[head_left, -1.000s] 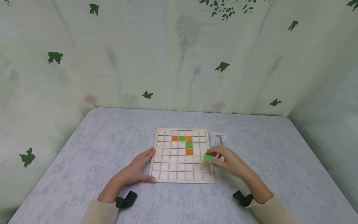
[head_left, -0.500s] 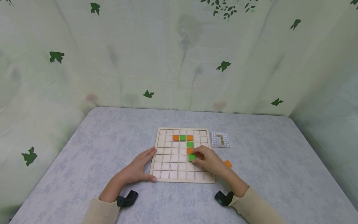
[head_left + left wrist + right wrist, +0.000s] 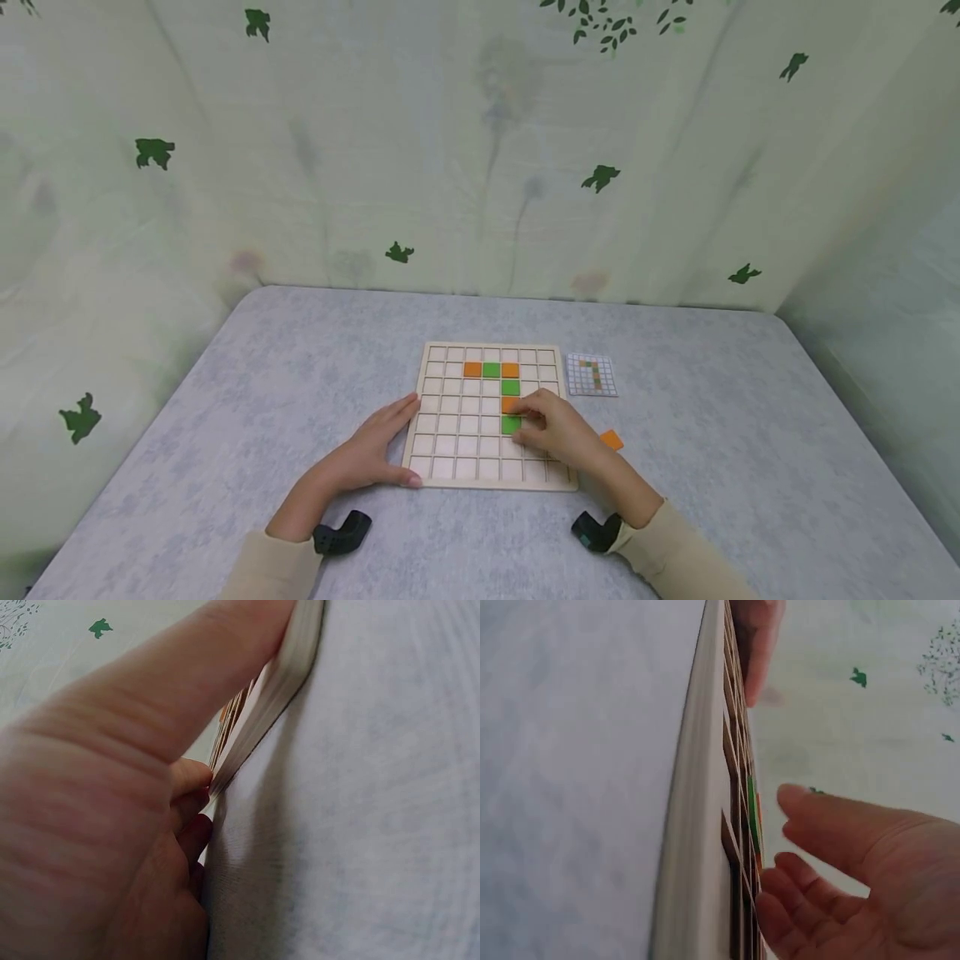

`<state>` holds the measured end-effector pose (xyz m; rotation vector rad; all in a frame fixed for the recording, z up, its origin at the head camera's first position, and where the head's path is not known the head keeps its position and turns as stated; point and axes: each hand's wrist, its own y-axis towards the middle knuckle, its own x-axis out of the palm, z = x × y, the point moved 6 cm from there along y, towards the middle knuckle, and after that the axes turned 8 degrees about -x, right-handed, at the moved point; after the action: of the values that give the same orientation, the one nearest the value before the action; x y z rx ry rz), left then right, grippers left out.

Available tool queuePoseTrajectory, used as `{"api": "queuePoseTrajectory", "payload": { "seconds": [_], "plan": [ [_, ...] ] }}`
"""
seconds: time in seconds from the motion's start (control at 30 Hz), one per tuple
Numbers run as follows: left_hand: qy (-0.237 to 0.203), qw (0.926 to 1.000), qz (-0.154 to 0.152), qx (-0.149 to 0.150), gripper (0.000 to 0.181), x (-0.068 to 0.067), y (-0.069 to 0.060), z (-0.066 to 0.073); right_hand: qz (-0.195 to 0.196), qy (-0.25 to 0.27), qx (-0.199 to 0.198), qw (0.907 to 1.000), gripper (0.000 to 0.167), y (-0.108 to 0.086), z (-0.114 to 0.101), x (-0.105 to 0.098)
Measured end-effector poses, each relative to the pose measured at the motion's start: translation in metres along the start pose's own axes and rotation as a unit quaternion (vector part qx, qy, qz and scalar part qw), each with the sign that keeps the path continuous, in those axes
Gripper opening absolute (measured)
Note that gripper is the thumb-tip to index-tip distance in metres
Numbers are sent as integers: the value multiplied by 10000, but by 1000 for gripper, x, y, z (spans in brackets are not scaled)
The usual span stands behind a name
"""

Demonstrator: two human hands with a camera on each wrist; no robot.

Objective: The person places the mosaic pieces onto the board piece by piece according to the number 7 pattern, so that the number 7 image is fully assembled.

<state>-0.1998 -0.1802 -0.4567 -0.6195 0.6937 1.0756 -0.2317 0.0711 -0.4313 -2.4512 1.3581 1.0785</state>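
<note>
A square wooden grid board [image 3: 458, 425] lies on the table, with orange and green tiles forming a bent line in its cells. At the line's near end, the lowest green tile [image 3: 511, 426] sits in a cell. My right hand [image 3: 557, 427] hovers beside that tile, thumb and index finger spread on either side. In the right wrist view those fingertips stand slightly off the board, with nothing pinched between them. My left hand [image 3: 366, 454] rests along the board's left edge, fingers extended and thumb [image 3: 195, 679] at the near corner.
A small printed pattern card [image 3: 592, 375] lies right of the board. One loose orange tile [image 3: 612, 439] is partly hidden behind my right wrist. Black straps with camera mounts [image 3: 342, 533] are on both wrists. A leaf-printed curtain [image 3: 450, 150] surrounds the table.
My right hand has carried the green tile leftward from the board's right edge and set it below the orange tile. The loose orange tile has come into view. My left hand stays put.
</note>
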Motion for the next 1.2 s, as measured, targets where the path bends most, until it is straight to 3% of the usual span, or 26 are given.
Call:
{"api": "queuePoseTrajectory", "payload": {
  "seconds": [0.3, 0.57, 0.93, 1.2],
  "plan": [
    [-5, 10000, -17, 61, 113, 0, 0, 2, 44, 111, -395, 9991, 40, -23, -5, -41],
    [14, 10000, -30, -68, 115, 0, -1, 1, 227, -33, -96, 9997, 45, -60, 20, -71],
    [99, 9999, 32, -11, 115, 0, 0, 1, -343, -97, 703, 9969, 44, -82, 55, -73],
    [89, 10000, -12, -24, 114, 0, 0, 2, -497, -702, 723, 9937, 23, -81, 55, -71]
  ]
}}
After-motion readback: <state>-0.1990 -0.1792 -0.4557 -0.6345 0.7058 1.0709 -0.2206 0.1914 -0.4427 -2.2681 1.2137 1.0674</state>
